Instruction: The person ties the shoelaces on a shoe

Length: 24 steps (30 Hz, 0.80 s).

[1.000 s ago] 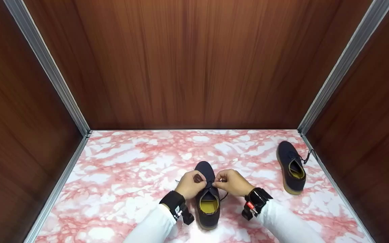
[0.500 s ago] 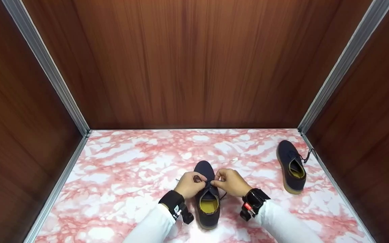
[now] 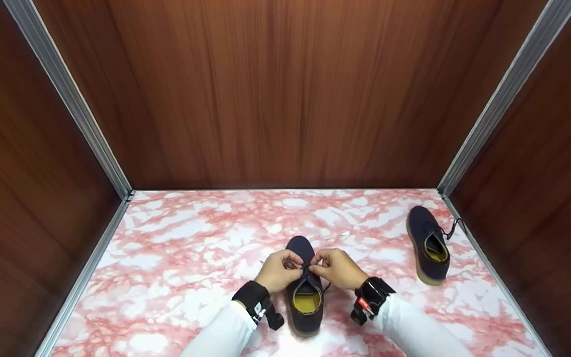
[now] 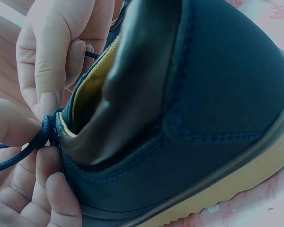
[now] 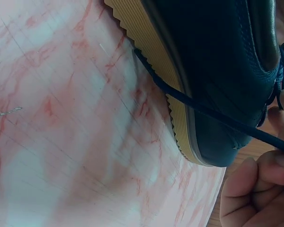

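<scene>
A dark navy lace-up shoe (image 3: 307, 321) with a yellow lining and a ribbed tan sole stands toe-away between the hands. My left hand (image 3: 274, 271) pinches the dark blue shoelace (image 4: 44, 130) at the knot above the tongue; part of a loop trails off to the left in the left wrist view. From the other side, my right hand (image 3: 339, 268) holds lace at the same knot, its fingertips meeting the left ones. In the right wrist view, a loose lace end (image 5: 203, 111) runs from the right fingers across the shoe's side to the tabletop.
A matching shoe (image 3: 434, 271) lies at the right, its lace (image 3: 456, 224) reaching the side rail. Brown wood-grain panels (image 3: 285, 99) with grey metal corner posts (image 3: 508, 89) enclose the pink-and-white marbled surface (image 3: 176, 238) at the back and both sides.
The right hand has shifted slightly left, toward the left hand, and its fingertips have worked at the knot. Both shoes stay where they were.
</scene>
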Each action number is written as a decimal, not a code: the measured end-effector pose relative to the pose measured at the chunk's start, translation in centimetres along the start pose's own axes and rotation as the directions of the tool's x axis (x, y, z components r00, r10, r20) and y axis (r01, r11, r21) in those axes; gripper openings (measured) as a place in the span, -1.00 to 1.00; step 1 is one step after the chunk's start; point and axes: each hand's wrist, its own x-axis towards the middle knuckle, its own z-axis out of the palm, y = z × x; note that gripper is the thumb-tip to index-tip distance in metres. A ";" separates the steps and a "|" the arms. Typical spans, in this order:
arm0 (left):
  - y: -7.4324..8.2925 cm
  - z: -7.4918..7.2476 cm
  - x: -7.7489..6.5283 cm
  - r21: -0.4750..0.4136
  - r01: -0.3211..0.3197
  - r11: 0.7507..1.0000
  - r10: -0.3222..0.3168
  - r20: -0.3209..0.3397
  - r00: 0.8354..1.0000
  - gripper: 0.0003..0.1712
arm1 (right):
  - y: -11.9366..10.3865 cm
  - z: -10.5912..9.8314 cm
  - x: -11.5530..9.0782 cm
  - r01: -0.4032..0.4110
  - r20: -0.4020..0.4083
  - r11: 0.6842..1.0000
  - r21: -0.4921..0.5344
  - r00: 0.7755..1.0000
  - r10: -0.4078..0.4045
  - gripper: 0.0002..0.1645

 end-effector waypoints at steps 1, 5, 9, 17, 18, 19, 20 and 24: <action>0.3 0.0 -0.2 -0.015 0.003 1.000 -0.003 -0.001 1.000 -0.79 | 0.0 0.0 0.0 -0.005 0.003 1.000 0.003 1.000 0.005 -0.93; 2.0 -0.4 -0.9 -0.059 0.019 0.998 -0.018 0.010 1.000 -0.74 | 0.1 0.2 0.1 -0.013 0.025 1.000 0.020 1.000 0.013 -0.92; 2.7 -0.6 -1.2 -0.063 0.023 0.998 -0.022 0.018 1.000 -0.71 | 0.1 0.2 0.1 -0.026 0.043 0.999 0.041 0.999 0.024 -0.92; -0.2 0.1 -0.1 -0.017 0.021 1.000 -0.020 0.013 1.000 -0.71 | 0.1 0.3 0.2 -0.056 0.047 0.998 0.031 0.997 0.054 -0.83; -0.4 0.1 0.0 -0.009 0.017 1.000 -0.017 0.015 1.000 -0.72 | 0.1 0.3 0.2 -0.057 0.046 0.998 0.034 0.997 0.055 -0.82; -0.6 0.1 0.0 -0.002 0.018 1.000 -0.018 0.015 1.000 -0.72 | 0.1 0.3 0.1 -0.057 0.044 0.998 0.038 0.998 0.055 -0.81; -0.7 0.2 0.1 0.001 0.018 1.000 -0.018 0.015 1.000 -0.73 | 0.0 0.4 0.1 -0.056 0.043 0.997 0.043 0.998 0.054 -0.80; -0.7 0.2 0.1 0.021 0.024 0.999 -0.024 0.005 1.000 -0.78 | 0.0 0.4 0.1 -0.055 0.057 0.996 0.065 0.997 0.052 -0.78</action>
